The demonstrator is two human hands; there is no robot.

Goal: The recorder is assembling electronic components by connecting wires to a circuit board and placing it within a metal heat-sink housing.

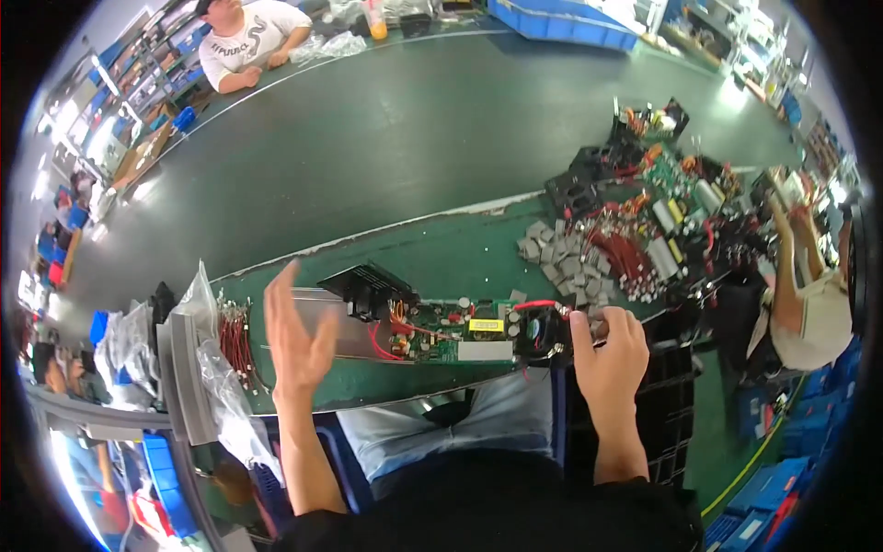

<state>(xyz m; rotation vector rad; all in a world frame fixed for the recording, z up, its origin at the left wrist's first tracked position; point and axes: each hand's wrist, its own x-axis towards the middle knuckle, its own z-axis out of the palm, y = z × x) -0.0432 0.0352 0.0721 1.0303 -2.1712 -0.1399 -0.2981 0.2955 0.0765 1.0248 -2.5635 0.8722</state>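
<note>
"Counting, what's there?"
"One green circuit board (432, 346) between the left grip (296, 345) and right grip (609, 357); one black fan (541, 333) just beside the right."
"Their state?"
"Left spread wide; right curled, can't tell if holding."
"Writing?"
"Lettering on one white shirt (230, 61), beyond the left grip."

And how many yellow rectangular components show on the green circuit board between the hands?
1: the yellow rectangular component, near the middle of the green circuit board, beyond the pale rectangular bar. Others may be hidden.
</note>
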